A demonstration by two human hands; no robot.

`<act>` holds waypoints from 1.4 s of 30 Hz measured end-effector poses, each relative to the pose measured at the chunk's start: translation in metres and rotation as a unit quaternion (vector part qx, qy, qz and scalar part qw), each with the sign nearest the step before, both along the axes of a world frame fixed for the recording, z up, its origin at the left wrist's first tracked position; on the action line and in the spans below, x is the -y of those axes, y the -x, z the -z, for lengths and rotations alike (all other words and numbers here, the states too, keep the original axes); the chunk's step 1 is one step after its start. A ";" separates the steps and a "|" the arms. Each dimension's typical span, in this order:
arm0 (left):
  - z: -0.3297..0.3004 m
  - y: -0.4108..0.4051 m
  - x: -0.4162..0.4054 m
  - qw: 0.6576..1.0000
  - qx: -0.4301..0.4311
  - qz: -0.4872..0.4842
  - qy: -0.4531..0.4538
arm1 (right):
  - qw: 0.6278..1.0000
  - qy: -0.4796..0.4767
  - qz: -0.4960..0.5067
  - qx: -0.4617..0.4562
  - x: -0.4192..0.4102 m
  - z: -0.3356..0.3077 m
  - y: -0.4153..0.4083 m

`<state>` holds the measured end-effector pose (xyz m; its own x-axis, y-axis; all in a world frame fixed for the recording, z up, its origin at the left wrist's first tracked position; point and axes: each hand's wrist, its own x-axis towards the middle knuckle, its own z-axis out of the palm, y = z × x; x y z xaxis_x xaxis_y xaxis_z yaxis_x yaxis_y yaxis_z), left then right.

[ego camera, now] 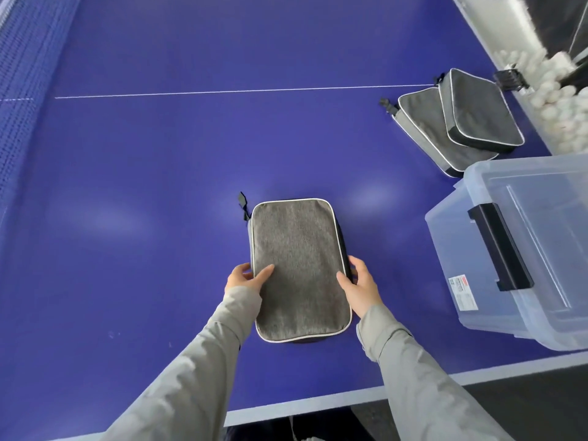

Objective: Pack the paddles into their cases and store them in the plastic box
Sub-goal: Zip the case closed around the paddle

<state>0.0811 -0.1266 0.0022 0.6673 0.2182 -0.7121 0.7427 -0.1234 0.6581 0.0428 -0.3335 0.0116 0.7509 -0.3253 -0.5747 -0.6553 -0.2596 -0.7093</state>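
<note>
Left hand (246,278) grips the left long edge of a grey paddle case (299,268), thumb on top, fingers curled round the side; right hand (359,281) grips the right long edge the same way, thumb on the fabric, fingers wrapped at the side. Both arms in light grey sleeves (203,370). That case lies flat on the blue table tennis table (159,186), near the front edge, white piping round its face, black zip pull (243,202) sticking out at its far left corner; whether a paddle is inside cannot be told. Cases counted: three in all. The other two paddle cases (458,119) sit far right on the table, overlapping, the darker one lying on the lighter one. One clear plastic box (521,249) with lid on and one black latch (499,246), right of the held case, apart from it, just beside the two stacked cases. White centre line (222,92) runs across the table. Net (22,106) at left. Many white balls (560,90) in a trough beyond the table's right edge.
</note>
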 end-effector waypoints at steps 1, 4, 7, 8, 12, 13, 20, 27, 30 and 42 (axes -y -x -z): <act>-0.001 -0.001 0.000 1.000 0.000 0.000 0.004 | 1.000 0.002 -0.007 -0.003 0.001 0.001 -0.001; -0.002 -0.003 0.002 0.999 -0.005 0.020 0.036 | 0.999 0.007 -0.025 -0.019 0.006 0.002 -0.003; 0.000 -0.004 0.006 0.999 -0.011 0.030 0.041 | 0.999 0.017 -0.034 -0.031 0.011 0.006 -0.004; 0.001 -0.005 0.008 0.999 -0.014 0.031 0.037 | 0.999 0.019 -0.034 -0.035 0.012 0.007 -0.004; 0.003 -0.007 0.011 0.998 -0.020 0.021 0.057 | 0.998 0.028 -0.040 -0.046 0.013 0.011 -0.008; 0.003 -0.007 0.011 0.997 -0.016 0.019 0.068 | 0.997 0.029 -0.045 -0.049 0.014 0.012 -0.009; 0.002 -0.008 0.014 0.991 0.004 0.016 0.135 | 0.994 0.028 -0.077 -0.070 0.018 0.013 -0.017; 0.001 -0.005 0.021 0.989 0.038 -0.022 0.141 | 0.996 0.021 -0.059 -0.069 0.017 0.014 -0.015; -0.004 -0.002 0.022 0.987 0.055 -0.050 0.140 | 0.999 -0.003 -0.031 -0.042 0.021 0.008 -0.008; -0.055 -0.021 0.020 0.946 0.078 -0.268 0.163 | 0.902 0.264 0.009 0.343 -0.060 -0.033 0.068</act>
